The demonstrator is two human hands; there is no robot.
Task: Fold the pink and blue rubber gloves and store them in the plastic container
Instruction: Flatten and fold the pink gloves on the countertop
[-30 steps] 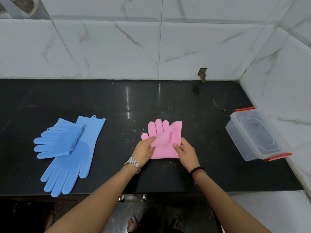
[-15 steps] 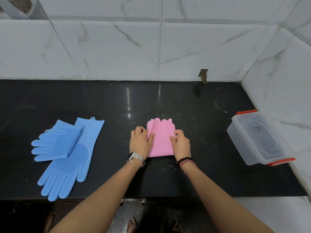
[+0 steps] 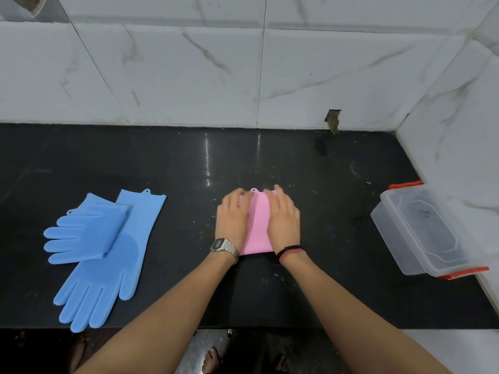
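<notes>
The folded pink gloves (image 3: 258, 225) lie as a narrow packet on the middle of the black countertop (image 3: 337, 190). My left hand (image 3: 232, 220) rests flat on the packet's left side and my right hand (image 3: 283, 220) flat on its right side, fingers stretched forward and slightly blurred. Only a pink strip shows between the hands. At the left, one blue glove (image 3: 113, 260) lies full length with its fingers toward me, and a second blue glove (image 3: 83, 233) lies folded across it. The clear plastic container (image 3: 391, 238) with red clips stands at the right against the wall.
White marble-look tiles form the back wall and the right wall (image 3: 459, 117), meeting in the corner behind the container. The countertop's front edge runs just under my forearms, with a dark floor and bare feet below.
The pink gloves went from showing their fingers to a narrower folded packet. Both hands moved forward from its near corners and sides to lie flat on top.
</notes>
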